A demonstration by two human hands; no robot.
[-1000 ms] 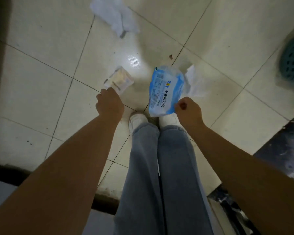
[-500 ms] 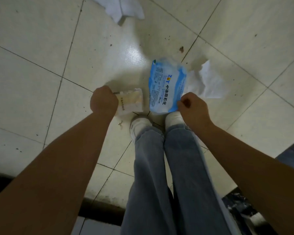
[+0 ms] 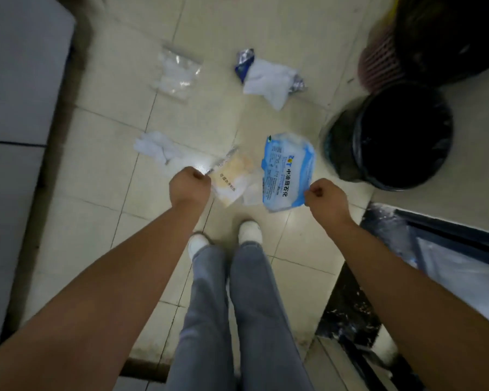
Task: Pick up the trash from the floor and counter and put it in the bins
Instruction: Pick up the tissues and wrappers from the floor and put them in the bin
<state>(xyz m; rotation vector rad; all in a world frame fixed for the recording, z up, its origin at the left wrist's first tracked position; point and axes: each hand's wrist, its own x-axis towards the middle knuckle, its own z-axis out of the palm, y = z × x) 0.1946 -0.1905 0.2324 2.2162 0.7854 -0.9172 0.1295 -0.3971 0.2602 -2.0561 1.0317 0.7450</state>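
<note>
My left hand (image 3: 189, 185) is closed on the corner of a pale yellow plastic packet (image 3: 232, 179), which hangs above the tiled floor. A blue and white wrapper (image 3: 287, 171) with printed characters dangles from my right hand (image 3: 323, 196), pinched at its lower right corner. A black-lined bin (image 3: 390, 136) stands just right of the blue wrapper. More trash lies on the floor: a white crumpled tissue (image 3: 157, 146), a clear plastic bag (image 3: 178, 71), and a white tissue over a blue foil wrapper (image 3: 268, 77).
A pink slatted bin (image 3: 378, 63) with a dark liner stands at the far right, behind the black one. A grey cabinet (image 3: 20, 80) runs along the left. A dark counter edge (image 3: 435, 249) juts in at the lower right. My feet stand on the tiles.
My left hand took hold of the yellow packet and lifted it. I straightened up, so both hands and wrappers rose from the floor and the bins and more trash came into view.
</note>
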